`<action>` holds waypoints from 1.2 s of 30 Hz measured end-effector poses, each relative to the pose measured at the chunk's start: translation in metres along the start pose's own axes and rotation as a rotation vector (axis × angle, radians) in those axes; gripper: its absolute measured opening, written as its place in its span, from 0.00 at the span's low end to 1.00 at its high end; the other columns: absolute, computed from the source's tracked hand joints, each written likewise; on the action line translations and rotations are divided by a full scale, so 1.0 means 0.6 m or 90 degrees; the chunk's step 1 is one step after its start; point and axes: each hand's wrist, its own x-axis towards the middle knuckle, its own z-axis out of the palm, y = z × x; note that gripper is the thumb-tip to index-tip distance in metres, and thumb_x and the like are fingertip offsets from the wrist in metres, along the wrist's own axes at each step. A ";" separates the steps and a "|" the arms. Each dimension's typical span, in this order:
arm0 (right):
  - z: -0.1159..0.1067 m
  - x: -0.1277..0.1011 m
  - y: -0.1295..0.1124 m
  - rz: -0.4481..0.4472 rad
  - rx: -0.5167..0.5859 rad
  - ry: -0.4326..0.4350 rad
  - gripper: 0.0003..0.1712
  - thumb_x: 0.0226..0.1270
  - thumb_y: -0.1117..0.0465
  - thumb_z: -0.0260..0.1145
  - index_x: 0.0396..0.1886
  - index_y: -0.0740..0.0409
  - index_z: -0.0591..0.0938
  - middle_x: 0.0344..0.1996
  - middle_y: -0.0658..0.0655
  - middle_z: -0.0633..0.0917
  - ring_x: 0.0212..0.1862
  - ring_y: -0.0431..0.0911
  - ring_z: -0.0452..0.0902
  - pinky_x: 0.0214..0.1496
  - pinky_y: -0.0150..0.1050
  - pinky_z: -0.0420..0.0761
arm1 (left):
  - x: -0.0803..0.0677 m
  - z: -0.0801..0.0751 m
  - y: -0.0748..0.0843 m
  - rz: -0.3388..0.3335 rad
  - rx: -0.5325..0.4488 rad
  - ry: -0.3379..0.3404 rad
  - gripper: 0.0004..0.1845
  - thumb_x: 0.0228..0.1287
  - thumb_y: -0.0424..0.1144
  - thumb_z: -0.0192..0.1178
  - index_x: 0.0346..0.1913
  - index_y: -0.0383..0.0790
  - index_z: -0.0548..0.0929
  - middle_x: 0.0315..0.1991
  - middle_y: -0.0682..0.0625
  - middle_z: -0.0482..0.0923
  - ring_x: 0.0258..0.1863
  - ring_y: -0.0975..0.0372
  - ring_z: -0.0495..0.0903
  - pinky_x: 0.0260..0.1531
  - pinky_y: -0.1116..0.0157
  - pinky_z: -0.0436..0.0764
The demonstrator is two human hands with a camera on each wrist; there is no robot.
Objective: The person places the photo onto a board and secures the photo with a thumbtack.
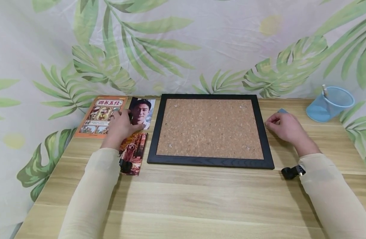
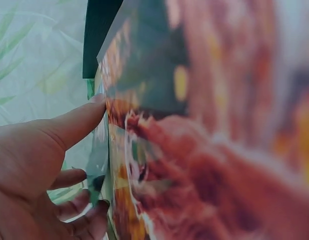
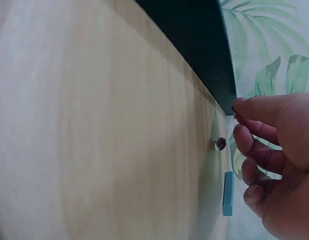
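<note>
The wooden table (image 1: 200, 199) stood against a leaf-printed cloth (image 1: 183, 43). At its centre lay a cork board (image 1: 210, 129) in a black frame, flat. Left of it lay an orange booklet (image 1: 96, 116), a portrait photo (image 1: 144, 111) beside that, and a dog photo (image 1: 135, 149) nearer the person. A blue mesh cup (image 1: 330, 104) lay tilted at the far right. The left hand (image 1: 120, 124) rested on the photos beside the board's left edge; the wrist view showed its thumb and fingers (image 2: 77, 122) pinching a photo's edge. The right hand (image 1: 282, 125) sat by the board's right edge, fingers loosely curled, holding nothing, fingertips (image 3: 249, 107) touching the frame. A small blue block (image 3: 227, 192) and a round pin (image 3: 220, 144) lay just beside it.
</note>
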 end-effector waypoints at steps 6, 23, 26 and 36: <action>-0.003 -0.003 -0.009 0.002 0.014 0.014 0.17 0.82 0.56 0.64 0.49 0.68 0.86 0.43 0.68 0.87 0.42 0.56 0.78 0.42 0.44 0.74 | 0.000 0.000 -0.002 0.016 -0.070 0.031 0.43 0.74 0.46 0.69 0.81 0.29 0.61 0.73 0.18 0.55 0.60 0.30 0.73 0.61 0.32 0.75; -0.005 -0.004 -0.034 -0.028 0.045 0.044 0.14 0.82 0.59 0.64 0.53 0.66 0.87 0.47 0.70 0.88 0.46 0.59 0.80 0.43 0.46 0.74 | -0.014 -0.015 -0.004 0.080 -0.194 0.047 0.32 0.85 0.47 0.53 0.84 0.38 0.66 0.80 0.28 0.64 0.69 0.36 0.75 0.64 0.40 0.77; -0.004 -0.004 -0.038 -0.030 0.049 0.041 0.14 0.83 0.59 0.63 0.53 0.66 0.86 0.48 0.71 0.87 0.47 0.60 0.80 0.44 0.46 0.73 | -0.025 -0.017 -0.002 0.087 -0.230 0.086 0.28 0.85 0.47 0.51 0.81 0.40 0.72 0.63 0.28 0.79 0.39 0.49 0.81 0.38 0.53 0.80; -0.002 -0.006 -0.051 -0.036 0.058 0.051 0.13 0.83 0.60 0.63 0.54 0.65 0.87 0.48 0.70 0.88 0.47 0.58 0.81 0.44 0.46 0.73 | -0.055 -0.026 0.016 0.089 -0.363 0.041 0.27 0.82 0.36 0.57 0.80 0.39 0.72 0.72 0.31 0.75 0.69 0.42 0.80 0.41 0.80 0.79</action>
